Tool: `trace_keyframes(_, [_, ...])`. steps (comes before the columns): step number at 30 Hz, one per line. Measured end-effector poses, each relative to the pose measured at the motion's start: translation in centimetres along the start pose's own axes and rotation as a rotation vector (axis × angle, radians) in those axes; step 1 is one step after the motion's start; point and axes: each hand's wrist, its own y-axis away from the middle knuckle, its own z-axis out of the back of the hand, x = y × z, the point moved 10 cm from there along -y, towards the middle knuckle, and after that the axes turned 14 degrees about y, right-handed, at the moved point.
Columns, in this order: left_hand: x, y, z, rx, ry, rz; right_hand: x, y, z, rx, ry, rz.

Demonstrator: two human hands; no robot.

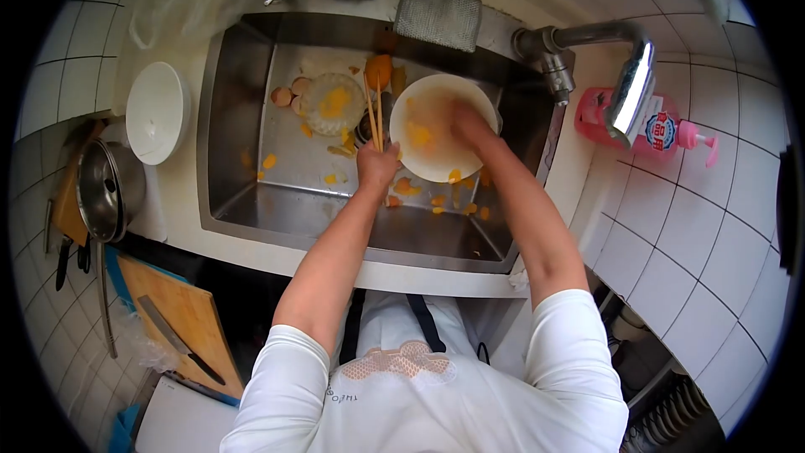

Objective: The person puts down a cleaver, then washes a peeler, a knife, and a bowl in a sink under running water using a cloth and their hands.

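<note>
My left hand (379, 164) is closed around a pair of wooden chopsticks (375, 116), whose tips point to the far side of the sink. Just right of it, my right hand (471, 127) reaches into a white bowl (436, 169) with cloudy liquid and orange-yellow bits (419, 134); its fingers are hidden or blurred there. Left of the chopsticks sits a clear ribbed dish (314, 122) with yellow-orange scraps. Beyond the chopstick tips lies an orange chunk (378, 67). Brown eggshells (283, 97) rest beside the dish.
Orange scraps (407, 188) are scattered over the metal sink (285, 201). A chrome faucet (633, 84) and a pink soap bottle (650, 126) stand right. Another white bowl (157, 113) and a metal pot (105, 189) are left. Below, a knife (176, 335) lies against a cutting board (189, 310).
</note>
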Motion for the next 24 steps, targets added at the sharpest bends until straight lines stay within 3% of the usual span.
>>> trace_keyframes(3, [0.1,0.4,-0.1,0.003,0.064,0.019,-0.1,1.3,-2.2,0.141,-0.148,-0.181])
trace_keyframes(7, [-0.2,0.4,0.2,-0.020,0.105,0.018,2.0,1.6,-0.7,0.082,-0.387,-0.231])
trace_keyframes(10, [-0.3,0.2,0.4,-0.026,0.155,-0.041,2.2,0.7,-1.0,-0.001,-0.284,-0.291])
trace_keyframes(12, [-0.6,0.3,0.5,-0.023,0.151,-0.099,3.5,0.1,-3.7,0.215,0.021,-0.176])
trace_keyframes(13, [-0.6,0.3,0.7,-0.034,0.152,-0.092,3.4,0.6,-3.6,0.214,0.021,-0.177])
trace_keyframes(15, [-0.3,0.2,1.3,-0.045,0.156,-0.087,3.2,2.8,-0.6,-0.005,-0.186,-0.186])
trace_keyframes(16, [-0.5,-0.1,2.3,-0.064,0.019,-0.141,2.6,4.1,0.3,-0.008,-0.184,-0.185])
trace_keyframes(18, [-1.3,0.0,3.6,-0.080,-0.116,-0.198,1.6,7.6,7.1,-0.496,0.008,-0.144])
trace_keyframes(19, [-2.1,0.7,4.0,-0.087,-0.156,-0.219,1.3,7.8,7.5,-0.501,0.010,-0.144])
trace_keyframes(21, [-3.0,1.4,5.0,-0.096,-0.196,-0.248,-3.4,9.2,6.6,-0.479,-0.336,-0.549])
trace_keyframes(22, [-3.2,1.6,5.5,-0.079,-0.234,-0.273,-3.7,9.0,6.5,-0.482,-0.341,-0.545])
trace_keyframes(24, [-4.2,2.6,5.9,-0.066,-0.277,-0.302,-6.0,9.6,5.6,-0.486,-0.343,-0.762])
